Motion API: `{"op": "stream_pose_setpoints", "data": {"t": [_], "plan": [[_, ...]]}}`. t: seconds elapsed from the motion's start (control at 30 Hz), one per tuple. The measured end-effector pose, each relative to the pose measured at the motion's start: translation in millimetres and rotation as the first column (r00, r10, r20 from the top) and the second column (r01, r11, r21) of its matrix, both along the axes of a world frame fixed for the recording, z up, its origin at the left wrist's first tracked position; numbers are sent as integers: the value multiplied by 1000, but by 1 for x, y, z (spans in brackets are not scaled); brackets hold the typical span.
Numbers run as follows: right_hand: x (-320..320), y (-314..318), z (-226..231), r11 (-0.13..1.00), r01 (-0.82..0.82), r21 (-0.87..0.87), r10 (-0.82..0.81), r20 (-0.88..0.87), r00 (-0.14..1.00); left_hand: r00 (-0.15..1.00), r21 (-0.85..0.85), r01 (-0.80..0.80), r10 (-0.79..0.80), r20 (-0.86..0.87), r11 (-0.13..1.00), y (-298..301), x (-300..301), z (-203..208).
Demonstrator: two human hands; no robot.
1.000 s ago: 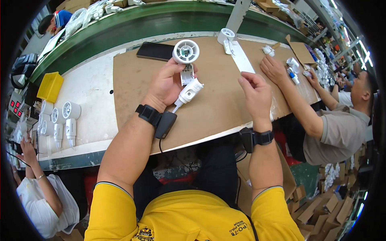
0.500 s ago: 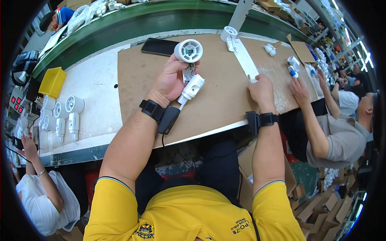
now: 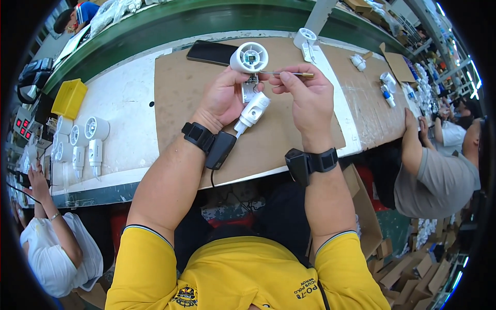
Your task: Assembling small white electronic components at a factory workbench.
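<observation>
My left hand (image 3: pixel 221 97) grips a white handheld fan (image 3: pixel 249 58) by its opened neck, just below the round head. The head's spoked face is turned up, with a small green circuit board at its centre. Thin wires show in the neck, and the white handle part (image 3: pixel 252 112) hangs at an angle below it. In a pinch, my right hand (image 3: pixel 311 101) holds a slim metal tool (image 3: pixel 306 75) with a brass-coloured end. It lies level, pointing left, its tip by the neck under the head; whether it touches is too small to tell.
A black phone (image 3: pixel 211 52) lies behind the fan on the brown board (image 3: pixel 178 103). Several fan heads (image 3: pixel 96 128) and a yellow bin (image 3: pixel 69 98) stand at left. Another white fan (image 3: pixel 305 37) stands at the back, beside a metal post (image 3: pixel 320 18). People sit working on both sides.
My right hand has come left and up from the white strip to the fan, bringing the slim metal tool. The left hand still holds the fan. The neighbour's hand at right has drawn back.
</observation>
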State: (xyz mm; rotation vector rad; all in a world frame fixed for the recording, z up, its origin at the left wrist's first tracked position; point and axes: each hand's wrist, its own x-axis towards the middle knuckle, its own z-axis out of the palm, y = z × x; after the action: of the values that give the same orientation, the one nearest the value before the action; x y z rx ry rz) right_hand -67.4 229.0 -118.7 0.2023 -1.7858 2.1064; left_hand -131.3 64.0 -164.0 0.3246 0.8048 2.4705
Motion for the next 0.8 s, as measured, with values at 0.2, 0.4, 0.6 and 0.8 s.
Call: {"op": "stream_pose_setpoints", "data": {"t": [0.2, 0.4, 0.6, 0.8], "plan": [[0, -6, -2, 975, 23, 220, -20, -17, 1000, 999, 37, 32, -32, -5, 999, -4, -3, -5], [0, -9, 1, 934, -4, 358, 20, -40, 999, 1000, 13, 1, -1, -15, 1000, -1, -1, -2], [-3, -7, -8, 939, -27, 343, 68, -110, 992, 999, -2, -30, 30, -33, 1000, -1, 3, 5], [-3, -11, -22, 983, -10, 184, 54, -237, 970, 996, 13, 23, -21, -88, 1000, -5, -1, 1]]}}
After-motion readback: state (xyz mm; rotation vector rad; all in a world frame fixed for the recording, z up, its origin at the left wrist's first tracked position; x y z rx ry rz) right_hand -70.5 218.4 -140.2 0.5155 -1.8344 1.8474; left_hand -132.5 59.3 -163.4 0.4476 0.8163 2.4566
